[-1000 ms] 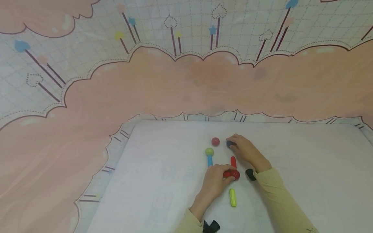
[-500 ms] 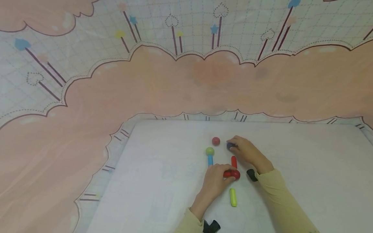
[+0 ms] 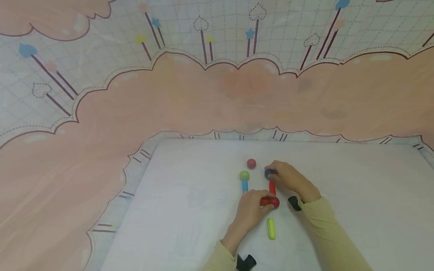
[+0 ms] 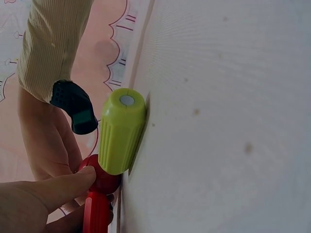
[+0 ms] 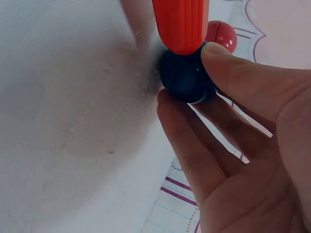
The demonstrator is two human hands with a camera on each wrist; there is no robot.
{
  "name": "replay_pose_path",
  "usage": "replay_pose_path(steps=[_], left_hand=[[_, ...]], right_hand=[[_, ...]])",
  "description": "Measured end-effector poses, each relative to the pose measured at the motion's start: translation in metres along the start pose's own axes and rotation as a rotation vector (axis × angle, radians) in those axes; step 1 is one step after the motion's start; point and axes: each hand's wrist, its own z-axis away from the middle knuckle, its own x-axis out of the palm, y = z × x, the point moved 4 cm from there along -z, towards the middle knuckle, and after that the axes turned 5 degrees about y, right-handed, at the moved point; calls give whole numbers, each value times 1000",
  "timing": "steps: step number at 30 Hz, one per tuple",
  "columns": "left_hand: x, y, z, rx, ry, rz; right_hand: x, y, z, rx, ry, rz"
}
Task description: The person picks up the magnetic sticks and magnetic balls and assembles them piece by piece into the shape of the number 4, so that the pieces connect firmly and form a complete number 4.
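Note:
In the head view, my left hand (image 3: 249, 212) pinches a glossy red ball (image 3: 274, 202) between thumb and fingers. One short red rod (image 3: 264, 202) joins it under those fingers, and another red rod (image 3: 272, 187) points away from the person. At that rod's far end, my right hand (image 3: 288, 177) holds a dark blue ball (image 3: 269, 172). The right wrist view puts the orange-red rod tip (image 5: 182, 29) right over the blue ball (image 5: 187, 75); whether they touch I cannot tell. A yellow-green ribbed rod (image 4: 122, 131) with a grey end disc lies near the left hand.
A loose red ball (image 3: 251, 163) sits at the back. Left of the red rod, a green ball (image 3: 244, 175) tops a blue rod (image 3: 245, 185), partly behind the left hand. Everything lies on a white tabletop (image 3: 183, 210) over a patterned cloth (image 3: 217, 98).
My right hand has drawn the dark blue ball slightly toward the person, up to the far end of the red rod. The left hand keeps its place on the red ball.

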Motion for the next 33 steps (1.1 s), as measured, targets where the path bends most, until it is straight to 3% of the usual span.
replay_pose_path(steps=[7,17,33], left_hand=[[0,-1,0,2,6,3],[0,0,1,8,1,-6],[0,0,1,35,10,-9]], right_hand=[[-1,-6,5,-27,-32,13],[0,-8,8,11,-31,31],[4,-6,16,-19,37,44]])
